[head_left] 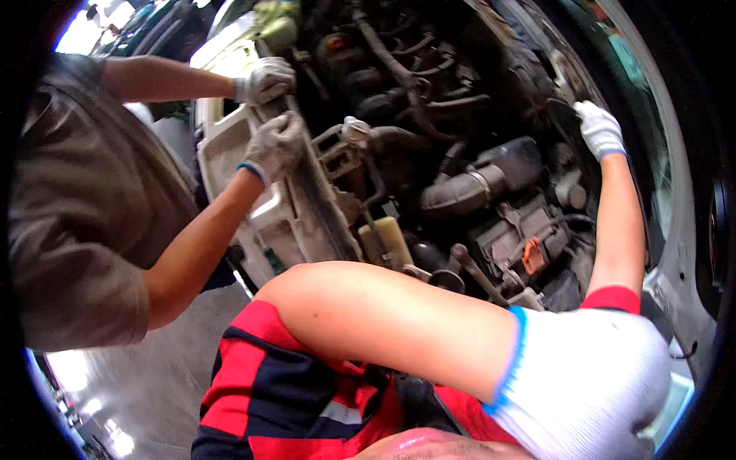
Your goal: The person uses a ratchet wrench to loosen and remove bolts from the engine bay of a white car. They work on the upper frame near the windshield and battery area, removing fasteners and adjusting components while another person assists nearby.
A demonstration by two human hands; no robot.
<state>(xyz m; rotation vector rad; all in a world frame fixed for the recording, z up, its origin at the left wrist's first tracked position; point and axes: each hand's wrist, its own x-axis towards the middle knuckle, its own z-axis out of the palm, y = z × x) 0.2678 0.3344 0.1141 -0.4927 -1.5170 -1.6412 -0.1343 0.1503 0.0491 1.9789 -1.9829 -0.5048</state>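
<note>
Bay edge, the worn metal margin along the right of the engine bay, is what I have nearest my right hand; it lies right of and beyond the air hose. I judge it stiff, heavy and fixed to the car, more a thing to lean on than to lift; the dust could make it slippery, so I would favour a smooth stretch and keep the glove off sharp lips. The fingers are loosely gathered at it, but I cannot tell whether they grip anything. My left hand, in a thick white knit glove with a blue cuff, is nearer me than the hose and to its right, close to my red sleeve; its fingers are hidden, so I can tell neither how far they are bent nor what they hold.

The hose is dull dark plastic, tubular, with a pale band around it. Just nearer me and right of it sits a boxy grey battery, as I read it, with a bright orange clip. Left of the hose are a yellowed plastic tank and a scuffed pale panel, where a grey-shirted co-worker has both gloved hands.
</note>
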